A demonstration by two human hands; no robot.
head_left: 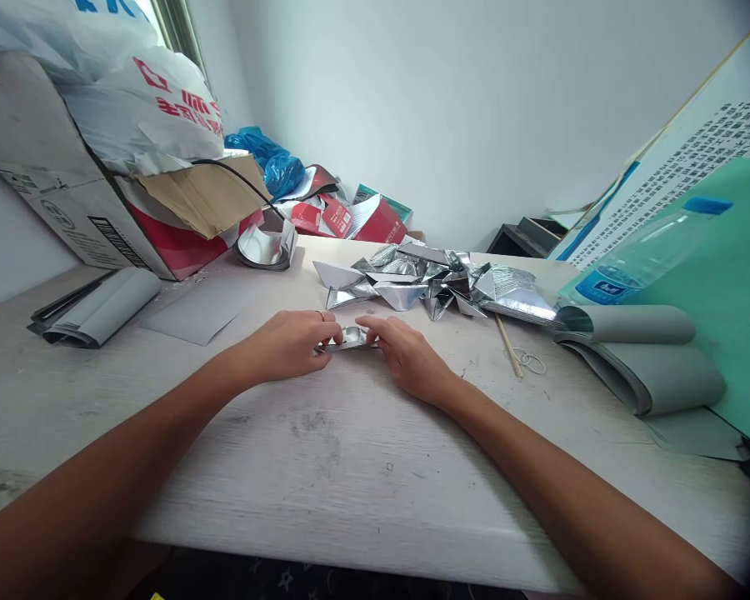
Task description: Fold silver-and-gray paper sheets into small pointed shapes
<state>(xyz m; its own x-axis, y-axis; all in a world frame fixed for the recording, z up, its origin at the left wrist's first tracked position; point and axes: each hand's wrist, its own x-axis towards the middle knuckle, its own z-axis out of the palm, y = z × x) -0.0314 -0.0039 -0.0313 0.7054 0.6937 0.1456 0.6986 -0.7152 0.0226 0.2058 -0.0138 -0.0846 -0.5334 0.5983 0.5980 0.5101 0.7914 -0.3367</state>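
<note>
Between my two hands is a small piece of folded silver foil paper, low over the white tabletop. My left hand pinches its left end, with a ring on one finger. At the right end, the fingers of my right hand are closed on the same piece. Parts of both ends are hidden under the fingers. Just beyond my hands lies a pile of folded silver foil shapes, with pointed corners sticking up.
Grey paper rolls lie at the left and right, with a flat grey sheet near the left one. A thin stick and rubber bands rest right of my hands. A plastic bottle leans at right; a cardboard box stands left.
</note>
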